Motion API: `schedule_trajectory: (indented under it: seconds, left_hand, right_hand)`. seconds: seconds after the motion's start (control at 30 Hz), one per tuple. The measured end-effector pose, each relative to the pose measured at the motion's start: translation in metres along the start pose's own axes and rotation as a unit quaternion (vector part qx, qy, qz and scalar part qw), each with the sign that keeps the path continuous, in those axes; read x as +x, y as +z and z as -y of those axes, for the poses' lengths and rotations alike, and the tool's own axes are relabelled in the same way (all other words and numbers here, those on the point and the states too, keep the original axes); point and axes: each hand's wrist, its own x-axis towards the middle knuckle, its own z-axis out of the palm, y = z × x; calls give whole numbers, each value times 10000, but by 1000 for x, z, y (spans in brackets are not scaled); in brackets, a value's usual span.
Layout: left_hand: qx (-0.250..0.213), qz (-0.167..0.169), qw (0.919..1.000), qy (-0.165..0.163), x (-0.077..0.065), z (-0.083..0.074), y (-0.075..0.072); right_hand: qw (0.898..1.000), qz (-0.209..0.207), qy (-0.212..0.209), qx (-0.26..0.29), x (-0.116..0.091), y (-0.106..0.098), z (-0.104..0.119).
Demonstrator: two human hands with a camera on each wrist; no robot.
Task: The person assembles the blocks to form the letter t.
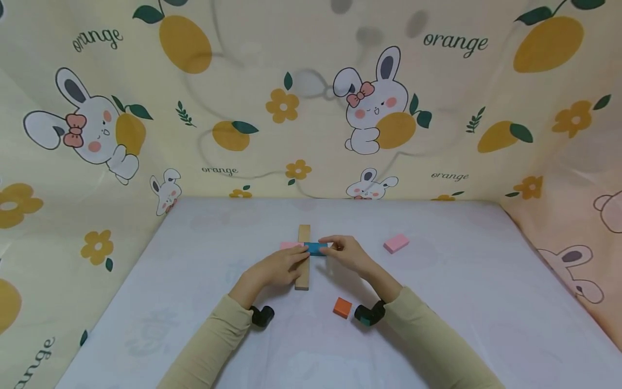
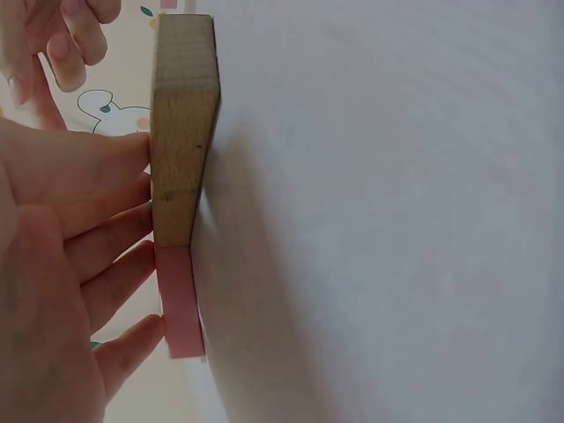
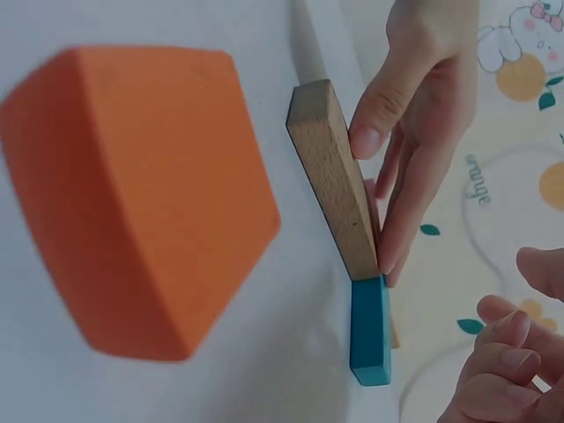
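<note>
A wooden strip [image 1: 302,278] lies lengthwise on the table; whether it is one block or two is hidden. At its left side is a pink block [image 1: 290,245], and at its right side a blue block [image 1: 316,249]. My left hand [image 1: 277,267] reaches over the strip. In the left wrist view its fairly straight fingers touch the wooden strip [image 2: 181,167] and the pink block [image 2: 181,304]. My right hand [image 1: 351,254] hovers by the blue block's right end. The right wrist view shows its loosely bent fingers [image 3: 507,361] apart from the blue block [image 3: 370,335], holding nothing.
An orange block [image 1: 342,308] lies near my right wrist and looms large in the right wrist view. Another pink block [image 1: 396,243] lies to the right. Behind the white table [image 1: 461,259] hangs a printed cloth [image 1: 311,146].
</note>
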Motion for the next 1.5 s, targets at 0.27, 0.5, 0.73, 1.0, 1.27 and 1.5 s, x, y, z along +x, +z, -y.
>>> schedule_trajectory:
  seconds: [0.27, 0.5, 0.73, 1.0, 1.27, 1.5]
  left_hand:
    - [-51, 78, 9998, -188, 4, 4, 3]
    - [-95, 90, 9998, -147, 2, 5, 3]
    - [-157, 106, 9996, -193, 2, 3, 1]
    - [-113, 162, 9995, -245, 3, 2, 0]
    - [-175, 121, 9995, -238, 3, 1, 1]
    - [-97, 155, 9995, -261, 4, 2, 1]
  right_hand:
    - [9999, 51, 68, 68, -9, -4, -4]
    - [9995, 111, 247, 186, -18, -8, -3]
    - [9986, 233, 327, 336, -26, -12, 3]
    - [9980, 364, 406, 319, -36, -15, 5]
    - [9979, 398, 415, 301, -41, -17, 3]
    - [9974, 538, 390, 289, -48, -17, 2]
